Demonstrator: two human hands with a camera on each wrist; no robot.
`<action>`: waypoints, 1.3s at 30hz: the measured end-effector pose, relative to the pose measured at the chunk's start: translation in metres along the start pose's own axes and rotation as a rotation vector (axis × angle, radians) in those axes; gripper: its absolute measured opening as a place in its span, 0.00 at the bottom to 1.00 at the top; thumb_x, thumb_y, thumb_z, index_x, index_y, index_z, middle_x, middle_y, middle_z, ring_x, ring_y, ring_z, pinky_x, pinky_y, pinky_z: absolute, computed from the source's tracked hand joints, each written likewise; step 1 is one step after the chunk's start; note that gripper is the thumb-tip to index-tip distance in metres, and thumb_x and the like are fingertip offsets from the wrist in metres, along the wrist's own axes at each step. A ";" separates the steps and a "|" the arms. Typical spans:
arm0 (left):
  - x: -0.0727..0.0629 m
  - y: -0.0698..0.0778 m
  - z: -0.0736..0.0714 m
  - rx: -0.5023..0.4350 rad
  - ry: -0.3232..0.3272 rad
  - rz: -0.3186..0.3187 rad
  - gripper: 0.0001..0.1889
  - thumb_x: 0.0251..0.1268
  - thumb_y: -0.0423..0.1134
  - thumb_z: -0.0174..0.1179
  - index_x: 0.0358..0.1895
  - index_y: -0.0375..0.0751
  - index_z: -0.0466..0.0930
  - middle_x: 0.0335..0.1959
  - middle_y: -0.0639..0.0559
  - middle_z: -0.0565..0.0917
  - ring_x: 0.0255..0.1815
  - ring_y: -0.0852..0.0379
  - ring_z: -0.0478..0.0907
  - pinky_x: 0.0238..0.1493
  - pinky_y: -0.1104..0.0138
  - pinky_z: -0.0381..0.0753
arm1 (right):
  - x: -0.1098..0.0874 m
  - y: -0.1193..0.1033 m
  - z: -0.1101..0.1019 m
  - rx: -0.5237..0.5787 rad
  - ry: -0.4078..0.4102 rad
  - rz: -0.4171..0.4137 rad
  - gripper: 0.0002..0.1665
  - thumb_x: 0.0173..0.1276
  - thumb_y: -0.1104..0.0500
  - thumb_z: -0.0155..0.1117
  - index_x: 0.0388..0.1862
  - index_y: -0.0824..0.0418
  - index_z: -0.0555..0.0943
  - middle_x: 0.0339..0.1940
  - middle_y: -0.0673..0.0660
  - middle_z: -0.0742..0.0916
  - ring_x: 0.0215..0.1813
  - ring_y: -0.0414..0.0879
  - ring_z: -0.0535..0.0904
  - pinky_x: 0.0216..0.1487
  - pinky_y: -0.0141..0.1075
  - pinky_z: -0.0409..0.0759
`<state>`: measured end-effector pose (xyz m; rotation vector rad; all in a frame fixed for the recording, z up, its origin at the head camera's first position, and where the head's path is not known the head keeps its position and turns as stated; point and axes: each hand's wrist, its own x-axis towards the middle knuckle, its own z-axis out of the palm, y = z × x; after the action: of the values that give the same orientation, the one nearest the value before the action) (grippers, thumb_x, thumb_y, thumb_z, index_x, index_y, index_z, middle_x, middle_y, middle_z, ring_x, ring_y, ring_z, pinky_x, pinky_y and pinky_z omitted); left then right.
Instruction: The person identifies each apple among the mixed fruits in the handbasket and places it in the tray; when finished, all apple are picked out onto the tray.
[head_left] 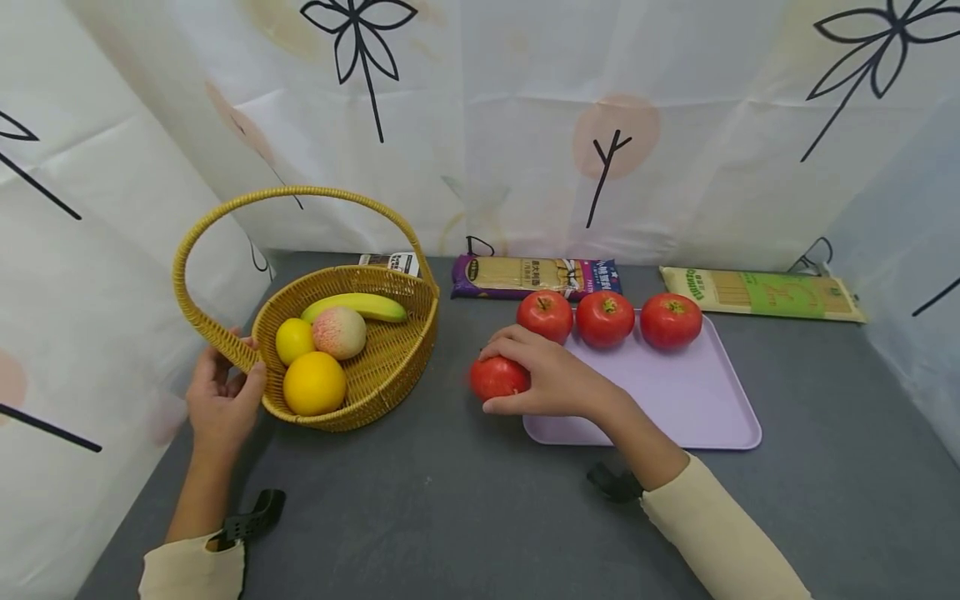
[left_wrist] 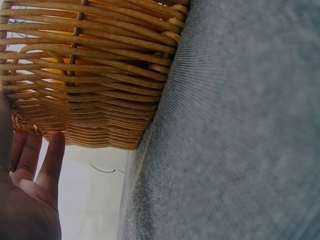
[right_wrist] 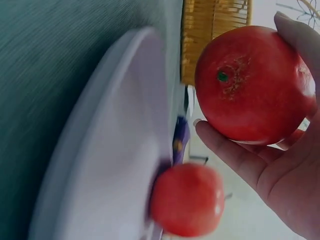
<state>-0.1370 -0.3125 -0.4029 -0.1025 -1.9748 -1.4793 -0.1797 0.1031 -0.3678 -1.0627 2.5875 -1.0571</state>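
Note:
My right hand (head_left: 551, 371) grips a red apple (head_left: 498, 378) from above, just past the left edge of a lilac tray (head_left: 667, 400). In the right wrist view, thumb and fingers wrap the same apple (right_wrist: 252, 85), raised above the tray's level. On the far side of the tray sit three more red apples (head_left: 605, 318) in a row. With my left hand (head_left: 222, 400) I hold the wicker basket (head_left: 390, 387) where its tall handle (head_left: 217, 333) meets the rim. Inside the basket lie a banana (head_left: 360, 307), a lemon (head_left: 294, 341), a peach (head_left: 340, 332) and an orange (head_left: 315, 383).
Behind the tray lie a purple pack of noodles (head_left: 532, 275) and a green-and-clear pack of noodles (head_left: 765, 293). A small package (head_left: 392, 262) is partly hidden behind the basket. Patterned white cloth (head_left: 510, 125) hangs around the grey table (head_left: 420, 517).

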 end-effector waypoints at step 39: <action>0.010 -0.036 -0.008 0.068 0.031 -0.002 0.28 0.66 0.21 0.55 0.70 0.36 0.70 0.55 0.38 0.78 0.54 0.55 0.78 0.50 0.78 0.78 | -0.079 0.030 -0.011 -0.179 0.202 0.081 0.31 0.53 0.59 0.82 0.58 0.55 0.83 0.67 0.60 0.75 0.66 0.57 0.71 0.53 0.51 0.83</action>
<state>-0.1564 -0.3356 -0.4262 -0.0479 -1.9990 -1.4048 -0.1425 0.1764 -0.3892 -0.9197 2.9062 -0.9756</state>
